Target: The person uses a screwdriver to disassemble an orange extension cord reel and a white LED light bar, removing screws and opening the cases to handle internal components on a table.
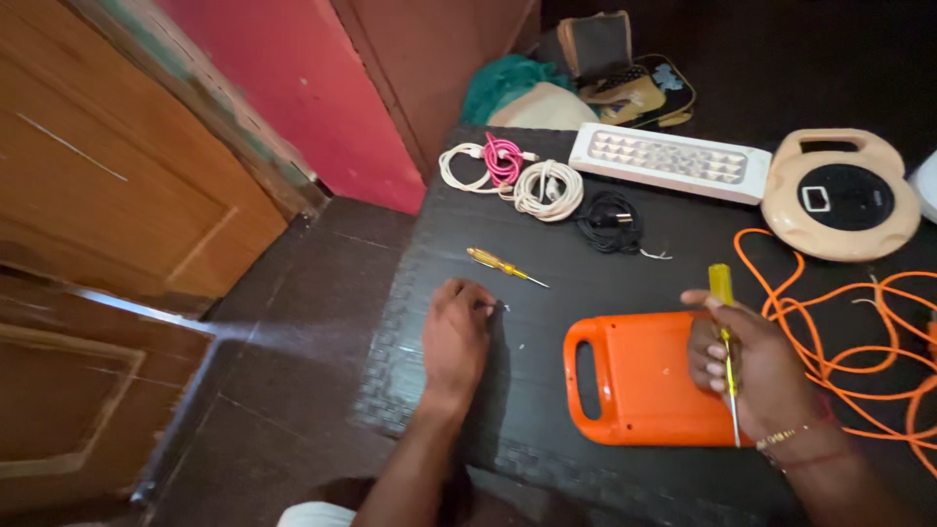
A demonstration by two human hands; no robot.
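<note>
My right hand (pixel 752 366) grips a yellow-handled screwdriver (pixel 724 332), its metal shaft pointing down toward me. The hand rests on an orange plastic casing with a handle slot (pixel 625 376) that lies flat on the black woven mat (pixel 547 429). My left hand (pixel 457 337) lies palm down on the mat, fingertips pinching at a tiny screw (pixel 504 307); whether it holds the screw is unclear. A second, smaller yellow screwdriver (pixel 503 264) lies on the mat just beyond the left hand.
At the back lie coiled white and pink cables (pixel 508 171), a black cable (pixel 610 220), a white LED lamp panel (pixel 672 161) and a beige cable reel (pixel 841 193). Orange cord (pixel 859 322) loops at the right. A wooden door (pixel 107 195) and red wall stand left.
</note>
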